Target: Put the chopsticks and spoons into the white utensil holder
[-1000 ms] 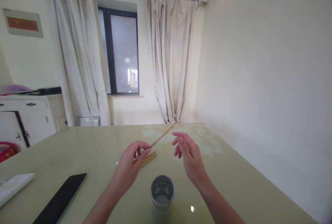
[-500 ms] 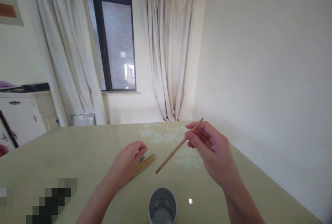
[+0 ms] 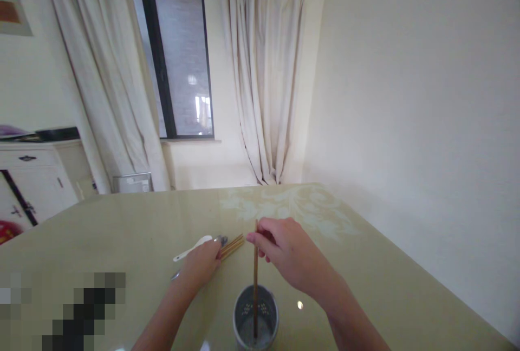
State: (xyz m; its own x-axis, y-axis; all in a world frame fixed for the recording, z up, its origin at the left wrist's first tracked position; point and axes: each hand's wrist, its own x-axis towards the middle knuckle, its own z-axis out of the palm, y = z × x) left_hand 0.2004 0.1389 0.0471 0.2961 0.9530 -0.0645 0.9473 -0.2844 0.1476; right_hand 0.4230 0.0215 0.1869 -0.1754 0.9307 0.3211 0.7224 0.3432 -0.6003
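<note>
My right hand (image 3: 284,248) pinches a wooden chopstick (image 3: 255,264) near its top end. The chopstick stands almost upright, with its lower end inside a grey cylindrical holder (image 3: 236,318) that has small holes in its wall. My left hand (image 3: 202,261) rests over several chopsticks (image 3: 233,248) lying on the table, its fingers curled down and partly hidden. Whether it grips one of them I cannot make out. A white spoon (image 3: 195,247) and a metal utensil (image 3: 222,240) lie just beyond that hand. Another metal end (image 3: 175,275) shows by the left wrist.
The glossy greenish table (image 3: 365,286) reaches toward a curtained window (image 3: 182,64). A plain wall (image 3: 418,96) runs along the right. At the far left stands a white cabinet (image 3: 44,177), with a red object (image 3: 8,231) in front of it.
My right hand has moved left and down, turning the chopstick from slanted to upright and into the holder. My left hand has lowered onto the chopsticks; the white spoon now shows beyond it.
</note>
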